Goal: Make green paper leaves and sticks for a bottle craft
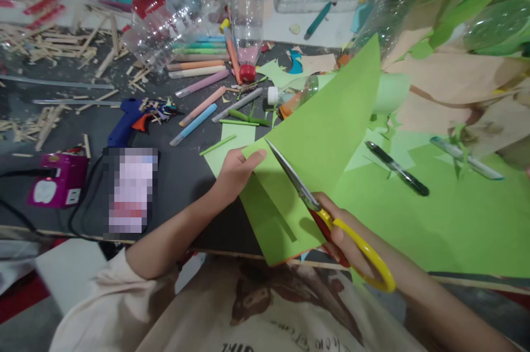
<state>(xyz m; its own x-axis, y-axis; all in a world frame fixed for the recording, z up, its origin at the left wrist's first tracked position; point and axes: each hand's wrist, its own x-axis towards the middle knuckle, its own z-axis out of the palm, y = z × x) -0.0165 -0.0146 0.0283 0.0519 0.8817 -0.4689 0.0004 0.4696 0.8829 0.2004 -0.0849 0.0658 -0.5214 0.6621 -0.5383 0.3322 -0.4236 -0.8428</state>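
My left hand (242, 169) pinches the left edge of a green paper sheet (327, 115), thumb on top. In my right hand (337, 225) are scissors (360, 244) with yellow and red handles; my fingers are through the loops. The scissors' blades (292, 172) lie across the green paper and point up and left, with the tip near my left thumb. To the right of the blades the sheet stands up at a slant. Part of the right hand is hidden behind the handle and paper.
A black pen (397, 169) lies on more green paper at the right. Left are a blue glue gun (126, 120), a phone (131, 189) and a purple box (58, 180) with cables. Markers (202, 83), wooden sticks (62, 46) and plastic bottles (248, 10) crowd the back.
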